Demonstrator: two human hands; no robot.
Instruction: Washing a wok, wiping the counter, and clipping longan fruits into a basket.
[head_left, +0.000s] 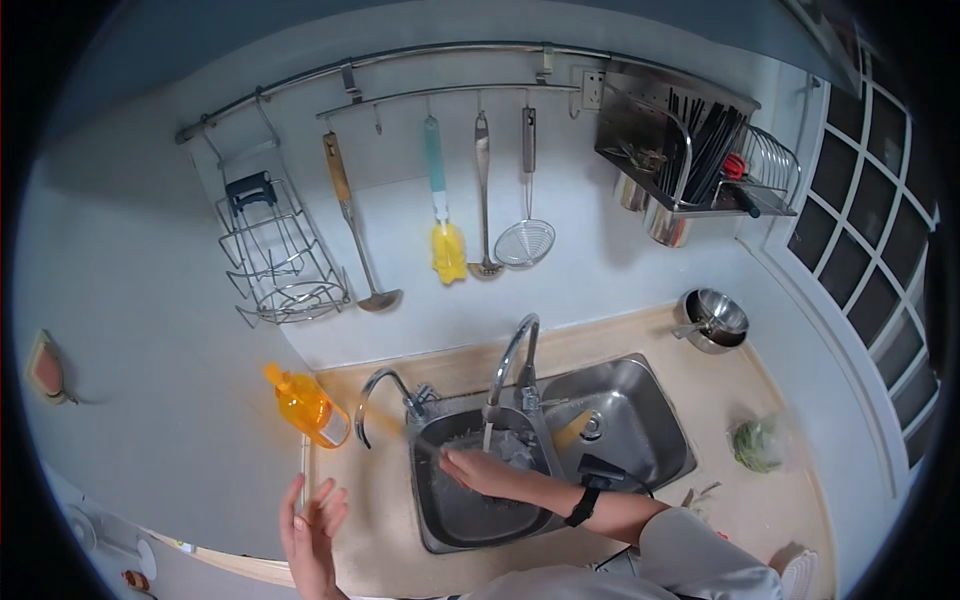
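Note:
My right hand (480, 471) is over the left basin of a stainless steel double sink (480, 525), closed on a long, motion-blurred utensil (405, 431) that points up and left; its exact kind cannot be told. Water runs from the tall chrome faucet (514, 360) into this basin, beside the hand. Something pale and crumpled lies under the stream. My left hand (313, 521) is raised over the counter's left edge, empty, with its fingers apart. Above it stands an orange pump bottle (311, 412), not touched by the hand.
A smaller curved faucet (386, 382) rises left of the basin. The right basin holds a yellow piece (574, 430); a black object (600, 469) is near its front. Nested metal pans (716, 321) and bagged greens (757, 446) sit at right. Utensils, including a skimmer (526, 240), hang behind.

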